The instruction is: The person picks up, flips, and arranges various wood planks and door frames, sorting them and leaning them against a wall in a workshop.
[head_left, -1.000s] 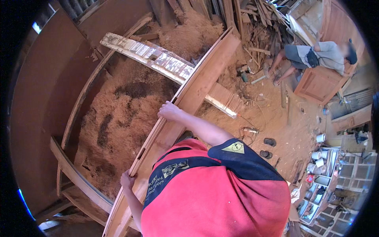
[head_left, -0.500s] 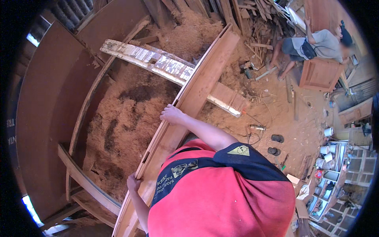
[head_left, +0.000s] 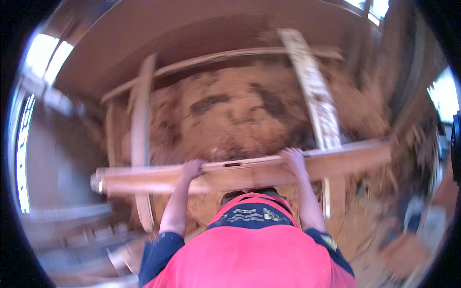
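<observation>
Head view, blurred w/ motion: both hands grip one long wooden beam [head_left: 240, 174] held crosswise in front of the chest, above a sawdust heap [head_left: 240, 115]. Left hand [head_left: 191, 169] is clamped over the beam's top edge, left of centre; right hand [head_left: 293, 161] is clamped the same way, right of centre. Hands are set well apart, prob. to balance the length and stop it tipping, as both ends stick out far past them. Beam lies roughly level, right end a bit higher. A pale plank [head_left: 312, 91] runs from under the beam up across the sawdust; another upright board [head_left: 142, 125] stands at left, w/ a thin curved rail [head_left: 211, 60] behind. Red shirt [head_left: 249, 254] fills the bottom edge.
</observation>
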Demonstrator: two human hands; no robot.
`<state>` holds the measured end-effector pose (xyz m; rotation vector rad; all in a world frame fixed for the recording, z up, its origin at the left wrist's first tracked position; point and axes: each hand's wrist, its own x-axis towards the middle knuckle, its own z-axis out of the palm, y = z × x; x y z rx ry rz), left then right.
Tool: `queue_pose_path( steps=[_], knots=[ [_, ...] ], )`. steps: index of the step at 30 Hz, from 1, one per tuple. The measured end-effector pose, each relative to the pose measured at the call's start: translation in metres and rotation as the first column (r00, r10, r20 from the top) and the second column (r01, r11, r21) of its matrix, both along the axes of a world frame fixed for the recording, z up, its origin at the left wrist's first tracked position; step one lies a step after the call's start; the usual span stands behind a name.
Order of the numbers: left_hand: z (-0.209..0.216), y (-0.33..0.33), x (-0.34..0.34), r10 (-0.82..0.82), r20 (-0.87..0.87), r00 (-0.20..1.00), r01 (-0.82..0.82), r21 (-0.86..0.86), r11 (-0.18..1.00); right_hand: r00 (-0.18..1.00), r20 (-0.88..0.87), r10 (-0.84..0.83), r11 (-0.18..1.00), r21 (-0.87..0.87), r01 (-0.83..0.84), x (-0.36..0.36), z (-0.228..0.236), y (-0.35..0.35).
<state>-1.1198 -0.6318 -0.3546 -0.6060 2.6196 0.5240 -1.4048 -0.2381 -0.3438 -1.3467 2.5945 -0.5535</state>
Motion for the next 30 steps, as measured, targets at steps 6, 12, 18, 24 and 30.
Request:
queue_pose_path(
  steps=[6, 12, 18, 24, 30],
  knots=[
    [-0.011, 0.048, 0.019, 0.143, -0.203, 0.969, -0.202, -0.31, 0.929, 1.0, 0.004, 0.024, 0.983, 0.181, -0.025, 0.012, 0.009, -0.006],
    [0.029, 0.144, 0.094, 0.389, -0.549, 0.74, -0.545, -0.15, 0.825, 0.994, -0.008, 0.106, 0.932, 0.35, -0.097, -0.002, -0.013, 0.004],
    [-0.035, 0.222, 0.221, 0.91, -0.35, 0.224, -0.96, 0.083, 0.268, 0.963, 0.105, 0.248, 0.802, 0.535, -0.265, 0.009, 0.055, -0.065],
    [-0.108, 0.231, 0.341, 0.939, -0.256, -0.232, -0.969, 0.148, -0.199, 0.883, 0.136, 0.448, 0.882, 0.095, -0.462, 0.082, 0.064, -0.184],
    [-0.149, 0.118, 0.417, 0.619, -0.043, -0.784, -0.513, 0.606, -0.608, 0.777, 0.138, 0.615, 0.789, -0.078, -0.61, 0.203, 0.063, -0.289]
  ],
)
